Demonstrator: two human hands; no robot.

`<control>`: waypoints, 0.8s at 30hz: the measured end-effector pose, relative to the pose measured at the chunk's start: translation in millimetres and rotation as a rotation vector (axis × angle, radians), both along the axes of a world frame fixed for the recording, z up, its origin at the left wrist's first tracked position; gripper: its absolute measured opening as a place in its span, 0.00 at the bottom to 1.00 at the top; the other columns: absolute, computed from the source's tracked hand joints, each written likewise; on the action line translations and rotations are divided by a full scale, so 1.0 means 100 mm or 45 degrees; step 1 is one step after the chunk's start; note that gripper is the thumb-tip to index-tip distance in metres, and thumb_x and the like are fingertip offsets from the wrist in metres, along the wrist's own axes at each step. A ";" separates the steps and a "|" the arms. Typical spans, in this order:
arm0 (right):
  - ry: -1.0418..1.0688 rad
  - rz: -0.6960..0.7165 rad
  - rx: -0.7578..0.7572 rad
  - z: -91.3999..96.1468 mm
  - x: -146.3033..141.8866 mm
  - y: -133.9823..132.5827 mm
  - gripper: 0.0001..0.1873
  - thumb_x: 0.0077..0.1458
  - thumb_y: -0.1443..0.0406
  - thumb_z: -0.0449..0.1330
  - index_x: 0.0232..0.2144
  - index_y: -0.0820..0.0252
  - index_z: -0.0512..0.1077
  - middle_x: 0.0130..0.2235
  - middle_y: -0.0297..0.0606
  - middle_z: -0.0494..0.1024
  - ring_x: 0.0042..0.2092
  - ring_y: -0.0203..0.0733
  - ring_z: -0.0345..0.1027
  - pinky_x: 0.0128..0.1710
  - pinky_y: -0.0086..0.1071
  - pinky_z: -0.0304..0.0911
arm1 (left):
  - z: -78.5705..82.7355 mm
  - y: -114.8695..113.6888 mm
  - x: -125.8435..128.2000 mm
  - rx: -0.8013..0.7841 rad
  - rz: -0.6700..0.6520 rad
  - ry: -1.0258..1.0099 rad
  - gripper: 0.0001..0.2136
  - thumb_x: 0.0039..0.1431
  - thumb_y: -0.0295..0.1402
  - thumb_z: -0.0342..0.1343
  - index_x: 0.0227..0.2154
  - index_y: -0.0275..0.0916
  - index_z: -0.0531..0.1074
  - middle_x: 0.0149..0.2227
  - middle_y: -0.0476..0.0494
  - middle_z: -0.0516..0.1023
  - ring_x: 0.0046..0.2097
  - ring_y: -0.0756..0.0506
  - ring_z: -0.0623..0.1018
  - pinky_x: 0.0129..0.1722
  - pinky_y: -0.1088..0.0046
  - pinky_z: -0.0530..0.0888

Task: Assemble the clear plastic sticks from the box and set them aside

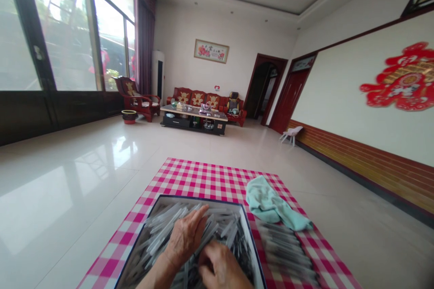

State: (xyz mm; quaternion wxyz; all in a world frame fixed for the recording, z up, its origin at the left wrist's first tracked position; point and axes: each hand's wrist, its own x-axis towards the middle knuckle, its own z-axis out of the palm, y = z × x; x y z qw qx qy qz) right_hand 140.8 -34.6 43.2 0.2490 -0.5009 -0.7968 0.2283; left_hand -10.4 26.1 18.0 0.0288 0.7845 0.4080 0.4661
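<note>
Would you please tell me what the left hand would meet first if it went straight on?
Past the left hand, probably the box's far rim, though the loose sticks there may come first.

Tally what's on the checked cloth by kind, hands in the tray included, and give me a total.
Tray: 1
Towel: 1
Hands: 2, left hand and right hand
Total: 4
Clear sticks left out: too many and overlapping to count.

tablecloth [190,180]: pink-white gingham | towel [271,203]: pale aqua | box rim [200,197]: navy | sofa [198,98]: red
</note>
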 end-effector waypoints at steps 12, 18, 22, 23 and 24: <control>1.641 -0.759 0.014 0.22 0.28 0.50 0.23 0.44 0.55 0.68 0.41 0.58 0.69 0.33 0.30 0.73 0.33 0.37 0.70 0.32 0.27 0.67 | 0.10 -0.05 0.02 -0.129 -0.125 0.056 0.17 0.67 0.27 0.39 0.55 0.41 0.63 0.34 0.43 0.78 0.34 0.47 0.79 0.36 0.70 0.76; 1.796 -0.847 0.100 0.21 0.21 0.57 0.24 0.43 0.56 0.69 0.41 0.56 0.68 0.35 0.31 0.74 0.35 0.36 0.71 0.33 0.26 0.69 | 0.14 -0.06 0.02 -0.131 -0.141 0.080 0.15 0.66 0.28 0.41 0.52 0.42 0.64 0.32 0.44 0.77 0.30 0.47 0.78 0.30 0.71 0.73; 1.797 -0.841 0.108 0.21 0.19 0.60 0.23 0.43 0.56 0.69 0.41 0.56 0.68 0.35 0.30 0.74 0.36 0.36 0.71 0.33 0.25 0.69 | 0.14 -0.07 0.02 -0.139 -0.144 0.087 0.14 0.66 0.29 0.41 0.51 0.42 0.64 0.34 0.44 0.78 0.32 0.47 0.79 0.31 0.72 0.73; 1.799 -0.838 0.109 0.21 0.18 0.60 0.23 0.43 0.56 0.69 0.40 0.56 0.69 0.35 0.30 0.74 0.36 0.36 0.72 0.33 0.25 0.69 | 0.14 -0.07 0.02 -0.147 -0.145 0.093 0.14 0.67 0.29 0.41 0.51 0.42 0.64 0.34 0.44 0.78 0.32 0.47 0.79 0.31 0.72 0.73; 1.802 -0.835 0.110 0.21 0.18 0.60 0.23 0.43 0.56 0.69 0.40 0.56 0.69 0.35 0.30 0.74 0.36 0.36 0.72 0.33 0.25 0.69 | 0.15 -0.07 0.02 -0.154 -0.146 0.098 0.14 0.67 0.29 0.41 0.51 0.42 0.64 0.34 0.44 0.78 0.32 0.47 0.79 0.31 0.71 0.73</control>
